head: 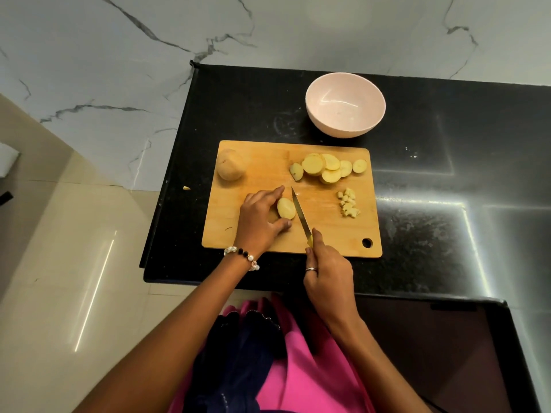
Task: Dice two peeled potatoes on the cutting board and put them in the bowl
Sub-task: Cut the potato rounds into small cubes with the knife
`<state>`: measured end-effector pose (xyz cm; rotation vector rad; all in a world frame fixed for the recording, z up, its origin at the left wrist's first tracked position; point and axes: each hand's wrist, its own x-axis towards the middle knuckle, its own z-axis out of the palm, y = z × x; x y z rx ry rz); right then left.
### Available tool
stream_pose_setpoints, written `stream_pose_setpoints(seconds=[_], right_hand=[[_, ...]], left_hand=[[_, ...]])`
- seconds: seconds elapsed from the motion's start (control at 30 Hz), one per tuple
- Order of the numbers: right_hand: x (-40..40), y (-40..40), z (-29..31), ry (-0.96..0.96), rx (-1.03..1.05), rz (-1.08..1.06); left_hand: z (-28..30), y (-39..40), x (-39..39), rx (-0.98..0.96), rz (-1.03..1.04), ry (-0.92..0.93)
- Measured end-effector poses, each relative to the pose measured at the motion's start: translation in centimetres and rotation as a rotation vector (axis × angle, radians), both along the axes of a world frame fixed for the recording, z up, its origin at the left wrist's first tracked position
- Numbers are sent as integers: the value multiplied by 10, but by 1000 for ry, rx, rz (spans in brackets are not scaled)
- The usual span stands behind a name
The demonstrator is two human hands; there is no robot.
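A wooden cutting board [262, 162] lies on the black counter. My left hand [258, 217] grips a potato piece [286, 208] near the board's middle. My right hand [326, 274] holds a yellow-handled knife [300, 214], its blade just right of that piece. A whole potato [230, 164] sits at the board's far left corner. Several round potato slices [326, 168] lie overlapping at the far right. A small heap of diced potato [347, 202] sits at the right. The pink bowl [345, 104] stands empty behind the board.
The black counter [417, 186] stretches to the right, and its left edge runs just beside the board. A small potato scrap [186, 188] lies at that left edge. The board has a hanging hole [367, 242] at its near right corner.
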<state>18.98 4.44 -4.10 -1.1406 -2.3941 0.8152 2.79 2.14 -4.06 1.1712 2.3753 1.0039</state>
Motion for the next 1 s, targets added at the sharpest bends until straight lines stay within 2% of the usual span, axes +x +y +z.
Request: stream_pose_setpoints(seconds=[0.4, 0.63, 0.8, 1.0], right_hand=[[-4, -6, 2, -159, 53, 41], [-14, -10, 5, -320, 176, 71], [-24, -5, 7, -330, 138, 97], [0, -19, 5, -327, 196, 88]], left_hand=[[-8, 2, 1, 58, 15, 70], [-16, -2, -5, 130, -22, 107], [-20, -3, -2, 181, -5, 180], [-25, -3, -1, 188, 8, 213]])
